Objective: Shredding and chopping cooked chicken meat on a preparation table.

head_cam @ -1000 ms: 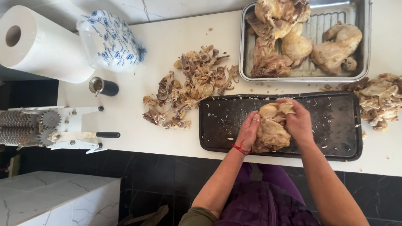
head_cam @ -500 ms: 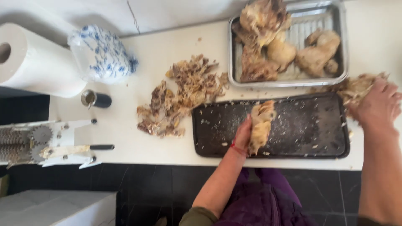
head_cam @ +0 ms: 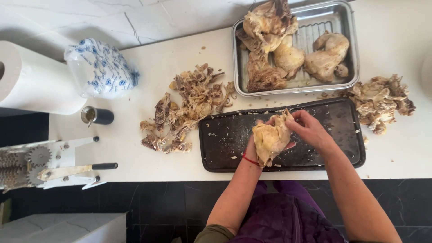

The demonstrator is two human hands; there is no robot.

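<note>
White counter (head_cam: 135,166); chicken piece (head_cam: 270,139) held between both hands over black tray (head_cam: 225,148).

Both forearms are bare, without sleeves or gloves. A thin red string bracelet (head_cam: 250,159) circles the left wrist, just below the left hand (head_cam: 255,145). The right hand (head_cam: 310,130) wears nothing. Below the bracelet, purple quilted clothing (head_cam: 288,216) covers the lap, with an olive edge beside it.

Shiny metal, matt black, lots of greasy bits

The steel roasting pan (head_cam: 346,54) is gleaming glossy, the dark tray (head_cam: 225,148) is looking matt and crumb-speckled, the paper towel roll (head_cam: 36,81) is looking soft, and the white counter (head_cam: 135,153) is looking smooth.
</note>
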